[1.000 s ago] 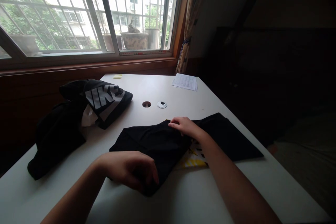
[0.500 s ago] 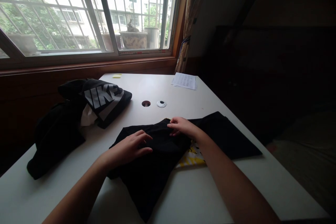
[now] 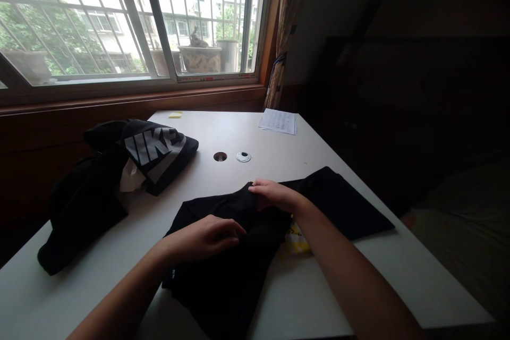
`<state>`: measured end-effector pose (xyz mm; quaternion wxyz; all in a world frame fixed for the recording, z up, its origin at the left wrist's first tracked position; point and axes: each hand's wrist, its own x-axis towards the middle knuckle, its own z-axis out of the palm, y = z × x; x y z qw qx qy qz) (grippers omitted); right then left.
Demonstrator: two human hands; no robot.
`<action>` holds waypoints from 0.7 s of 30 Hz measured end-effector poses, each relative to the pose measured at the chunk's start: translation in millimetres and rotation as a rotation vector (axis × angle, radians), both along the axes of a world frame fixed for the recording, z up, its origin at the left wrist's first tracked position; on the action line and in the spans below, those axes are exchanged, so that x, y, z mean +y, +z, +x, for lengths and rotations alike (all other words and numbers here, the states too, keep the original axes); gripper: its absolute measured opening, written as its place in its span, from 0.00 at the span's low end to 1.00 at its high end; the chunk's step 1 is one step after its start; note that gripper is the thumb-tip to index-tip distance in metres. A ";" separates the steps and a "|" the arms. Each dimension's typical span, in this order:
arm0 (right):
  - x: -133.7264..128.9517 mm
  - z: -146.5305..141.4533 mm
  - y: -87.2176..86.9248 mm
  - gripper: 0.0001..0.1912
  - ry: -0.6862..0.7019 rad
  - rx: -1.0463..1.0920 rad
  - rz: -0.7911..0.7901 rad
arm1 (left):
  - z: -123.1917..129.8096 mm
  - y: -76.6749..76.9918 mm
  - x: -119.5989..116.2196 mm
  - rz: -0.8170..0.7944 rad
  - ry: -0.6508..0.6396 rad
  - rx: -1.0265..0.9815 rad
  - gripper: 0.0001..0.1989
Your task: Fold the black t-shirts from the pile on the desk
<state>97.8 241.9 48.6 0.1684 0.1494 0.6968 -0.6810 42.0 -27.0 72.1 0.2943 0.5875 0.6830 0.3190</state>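
A black garment (image 3: 223, 276), its exact kind unclear, lies partly folded across the white table in front of me. Yellow-and-white print (image 3: 297, 239) shows from under its folds, beside my right forearm. With my right hand (image 3: 274, 195) I grip the cloth near its far edge, fingers and thumb closed on it. My left hand (image 3: 213, 235) rests over the middle of the cloth, fingers reaching right and the thumb slightly apart; some fingertips blend into dark folds. A small white mark shows at the garment's left side.
Another dark garment (image 3: 91, 202) with large grey NIKE lettering is heaped at the left. Papers (image 3: 278, 121) and a yellow note (image 3: 175, 115) lie toward the back of the white table (image 3: 319, 287). A round cable hole (image 3: 220, 156) and its cover (image 3: 243, 156) are mid-table, before a barred window.
My left hand has moved slightly right and down, its fingers closer together. My right fingers have closed on the cloth. The garment's near-left part has shifted, covering some print and showing a small white mark.
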 end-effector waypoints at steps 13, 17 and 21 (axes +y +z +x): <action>23.4 8.8 5.5 0.19 0.421 -0.079 0.716 | -27.0 -34.3 -0.7 -0.023 0.206 0.279 0.15; 28.2 18.4 11.7 0.18 0.536 -0.132 0.717 | -32.0 -29.4 -6.6 -0.111 0.196 0.266 0.18; 27.0 31.1 15.3 0.14 0.540 -0.145 0.738 | -32.2 -18.3 -13.9 -0.077 0.125 0.297 0.13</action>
